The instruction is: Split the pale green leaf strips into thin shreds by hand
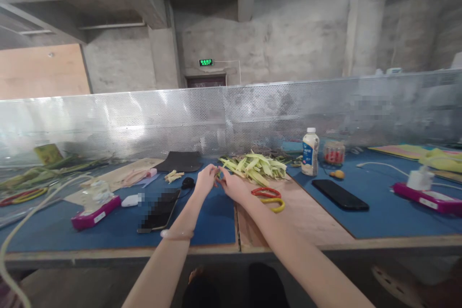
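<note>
Both hands meet above the blue mat, fingertips pinched close together. My left hand [206, 179] and my right hand [231, 185] are closed around a small greenish strip [218, 173], mostly hidden by the fingers. A loose heap of long, pale green leaf strips [262, 167] lies just beyond and to the right of my right hand. Beside my right forearm, scissors handles, one red [266, 191] and one yellow [279, 206], rest on the wooden board [306, 214]; their blades are hidden. A small bunch of pale strips [174, 176] lies left of my left hand.
Left are a dark phone [164, 211], a purple power strip [96, 212] and a black sheet [180, 161]. Right are a white-capped bottle [310, 151], a jar [334, 153], a black phone [339, 194] and another purple power strip [428, 198]. A perforated metal screen [173, 120] stands behind.
</note>
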Available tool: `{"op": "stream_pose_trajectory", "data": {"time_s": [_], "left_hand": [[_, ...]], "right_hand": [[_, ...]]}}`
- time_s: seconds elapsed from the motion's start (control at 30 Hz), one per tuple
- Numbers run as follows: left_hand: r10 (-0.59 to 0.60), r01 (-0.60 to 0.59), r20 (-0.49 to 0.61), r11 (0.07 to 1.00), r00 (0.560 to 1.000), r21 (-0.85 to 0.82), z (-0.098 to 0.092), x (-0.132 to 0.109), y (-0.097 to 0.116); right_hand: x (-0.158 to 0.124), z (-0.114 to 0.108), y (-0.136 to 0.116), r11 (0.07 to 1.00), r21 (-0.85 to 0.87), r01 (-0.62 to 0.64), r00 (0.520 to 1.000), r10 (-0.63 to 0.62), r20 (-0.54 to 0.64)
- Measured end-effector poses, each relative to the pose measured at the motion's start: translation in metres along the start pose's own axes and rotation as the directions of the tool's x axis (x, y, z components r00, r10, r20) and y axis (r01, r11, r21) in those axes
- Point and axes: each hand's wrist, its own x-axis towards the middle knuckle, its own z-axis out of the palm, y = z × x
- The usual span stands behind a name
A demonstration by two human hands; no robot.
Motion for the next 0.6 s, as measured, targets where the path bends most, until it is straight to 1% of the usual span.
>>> {"op": "stream_pose_trajectory", "data": {"time_s": [0.17, 0.33, 0.47, 0.6], "left_hand": [[0.054, -0.029, -0.104, 0.974, 0.993, 0.226, -0.0028, -0.0031, 0.0027], [0.056, 0.003, -0.122, 0.902, 0.991, 0.432, -0.0037, -0.004, 0.0036], [0.045, 0.022, -0.121, 0.865, 0.992, 0.502, -0.0049, -0.0055, 0.0067], [0.022, 0.052, -0.138, 0.857, 0.99, 0.513, -0.0055, -0.006, 0.008]], "right_hand": [[0.0034, -0.0002, -0.0022, 1.0, 0.001, -0.025, 1.0, 0.025, -0.006], [0.0044, -0.001, -0.0035, 0.999, 0.052, -0.011, 0.998, 0.014, -0.059], [0.0046, -0.0007, -0.0058, 0.995, 0.097, -0.019, 0.996, 0.027, -0.081], [0.0048, -0.0009, -0.0076, 0.993, 0.113, -0.022, 0.995, 0.032, -0.089]]}}
